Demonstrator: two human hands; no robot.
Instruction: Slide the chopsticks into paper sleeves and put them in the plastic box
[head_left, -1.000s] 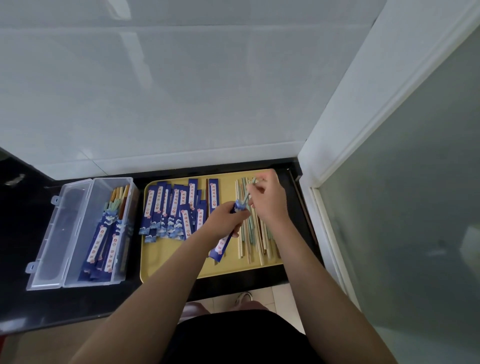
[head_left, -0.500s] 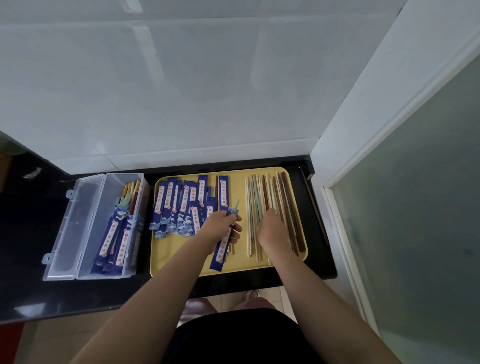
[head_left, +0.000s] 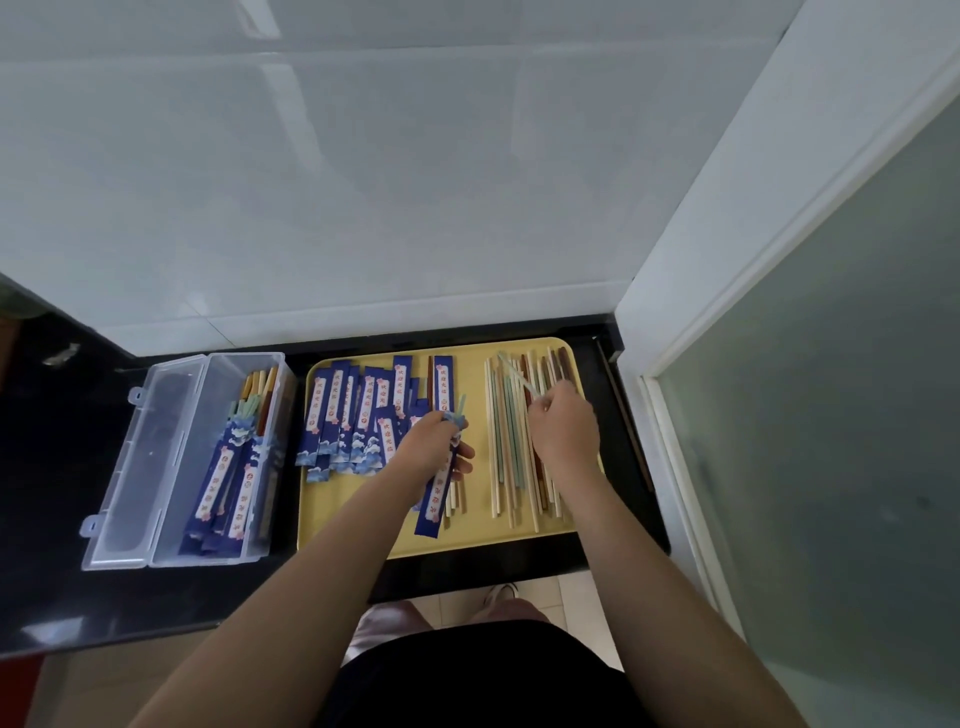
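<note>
**Blue sleeve half filled, second stick coming**

Head view: your left hand grips a blue paper sleeve, one green stick already poking from its mouth, likely kept steady for loading. Just to its right, your right hand pinches a pale green chopstick lifted off the loose pile on the yellow tray. Well left of both hands sits the plastic box, partly filled.

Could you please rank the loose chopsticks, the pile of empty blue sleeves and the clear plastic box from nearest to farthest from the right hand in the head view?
From the right hand:
1. Loose chopsticks, directly beneath it on the tray's right side.
2. Pile of empty blue sleeves, on the tray's left half.
3. Clear plastic box, off the tray on the far left.
</note>
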